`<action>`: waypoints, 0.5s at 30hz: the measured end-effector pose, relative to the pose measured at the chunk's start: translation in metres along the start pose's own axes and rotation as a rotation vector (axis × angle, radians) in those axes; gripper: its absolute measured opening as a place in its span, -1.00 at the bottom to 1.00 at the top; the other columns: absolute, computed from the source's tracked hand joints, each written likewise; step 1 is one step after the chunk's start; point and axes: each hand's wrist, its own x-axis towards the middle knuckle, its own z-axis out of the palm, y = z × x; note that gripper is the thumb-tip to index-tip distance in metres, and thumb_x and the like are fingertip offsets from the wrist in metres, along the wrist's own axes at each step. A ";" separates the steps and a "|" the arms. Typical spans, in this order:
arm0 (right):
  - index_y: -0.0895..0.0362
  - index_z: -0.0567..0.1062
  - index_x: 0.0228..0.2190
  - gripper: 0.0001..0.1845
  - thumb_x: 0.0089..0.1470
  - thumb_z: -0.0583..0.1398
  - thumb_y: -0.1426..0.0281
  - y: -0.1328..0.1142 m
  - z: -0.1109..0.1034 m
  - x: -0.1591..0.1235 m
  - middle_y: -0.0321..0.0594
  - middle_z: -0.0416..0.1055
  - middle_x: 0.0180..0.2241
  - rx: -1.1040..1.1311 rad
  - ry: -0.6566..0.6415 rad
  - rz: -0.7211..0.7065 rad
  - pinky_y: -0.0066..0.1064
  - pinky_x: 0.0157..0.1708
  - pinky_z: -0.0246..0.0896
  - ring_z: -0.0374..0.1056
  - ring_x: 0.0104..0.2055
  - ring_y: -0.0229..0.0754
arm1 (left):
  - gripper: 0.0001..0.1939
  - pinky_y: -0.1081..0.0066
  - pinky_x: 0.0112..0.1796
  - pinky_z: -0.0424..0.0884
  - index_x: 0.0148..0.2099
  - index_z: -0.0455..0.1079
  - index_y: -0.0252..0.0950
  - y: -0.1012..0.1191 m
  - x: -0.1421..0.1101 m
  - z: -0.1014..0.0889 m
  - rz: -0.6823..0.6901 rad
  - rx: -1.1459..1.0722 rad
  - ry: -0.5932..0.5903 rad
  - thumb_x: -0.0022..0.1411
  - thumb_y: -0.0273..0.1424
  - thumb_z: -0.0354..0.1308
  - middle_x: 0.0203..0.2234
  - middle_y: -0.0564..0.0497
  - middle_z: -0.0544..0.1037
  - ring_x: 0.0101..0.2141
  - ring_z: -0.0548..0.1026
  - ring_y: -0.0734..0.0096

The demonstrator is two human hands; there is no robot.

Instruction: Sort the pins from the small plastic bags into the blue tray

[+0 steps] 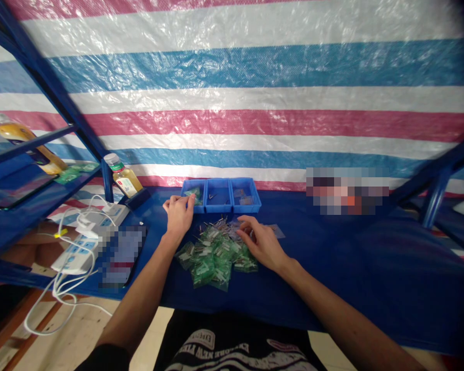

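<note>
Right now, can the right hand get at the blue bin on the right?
Probably yes: the right hand is just in front of the right blue bin, whose top looks open, and the left hand is at the left blue bin, out of its way.

A plastic sheet (263,67) in wide white, blue and red stripes hangs as the wall behind the bench (332,268), its wrinkled surface catching bright glints of light. The bench has a dark blue top. Blue metal bars (56,90) slant along the left side, and another blue bar (441,170) slopes at the right. Below the bench's near edge, a pale floor (150,337) shows.
</note>
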 end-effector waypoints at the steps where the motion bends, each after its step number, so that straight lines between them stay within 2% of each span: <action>1: 0.05 0.38 0.07 -0.71 0.37 0.11 0.27 0.000 -0.001 0.000 -0.24 0.57 -0.28 -0.011 -0.004 -0.017 -0.35 -0.36 0.31 0.44 -0.43 -0.17 | -0.48 0.00 0.06 0.16 -0.19 0.62 -0.21 0.000 0.000 0.000 0.017 0.017 0.000 0.51 -0.10 -0.11 -0.31 -0.15 0.63 -0.09 0.42 0.05; 3: 0.06 0.48 -0.08 -0.79 0.38 0.12 0.25 -0.001 -0.002 0.001 -0.23 0.54 -0.34 -0.058 -0.020 -0.074 -0.32 -0.30 0.28 0.42 -0.39 -0.16 | -0.47 -0.01 0.04 0.17 -0.25 0.62 -0.22 0.002 -0.001 -0.001 0.052 0.055 0.003 0.50 -0.11 -0.11 -0.40 -0.16 0.61 -0.14 0.43 0.05; 6: 0.09 0.53 -0.27 -0.77 0.33 0.20 0.21 -0.005 -0.005 0.003 -0.20 0.51 -0.38 -0.158 -0.106 -0.201 -0.25 -0.18 0.19 0.39 -0.29 -0.11 | -0.48 -0.02 0.04 0.18 -0.30 0.62 -0.22 0.004 -0.002 -0.002 0.100 0.090 0.009 0.50 -0.12 -0.08 -0.41 -0.14 0.60 -0.17 0.42 0.06; 11: 0.08 0.56 -0.14 -0.55 0.12 0.35 -0.01 -0.014 -0.006 0.003 -0.11 0.53 -0.21 -0.202 -0.259 -0.339 -0.16 -0.09 0.13 0.34 -0.13 -0.01 | -0.54 -0.02 0.03 0.20 -0.32 0.64 -0.22 0.004 -0.004 -0.001 0.111 0.122 -0.008 0.47 -0.15 0.00 -0.23 -0.16 0.58 -0.13 0.38 0.03; 15: 0.04 0.54 0.01 -0.47 0.12 0.36 0.00 -0.020 -0.004 0.002 -0.09 0.49 -0.06 -0.201 -0.309 -0.362 -0.12 -0.02 0.13 0.31 -0.03 0.03 | -0.55 -0.03 0.01 0.22 -0.30 0.64 -0.23 0.003 -0.004 0.001 0.115 0.145 -0.022 0.45 -0.14 0.02 -0.13 -0.18 0.52 -0.08 0.35 0.00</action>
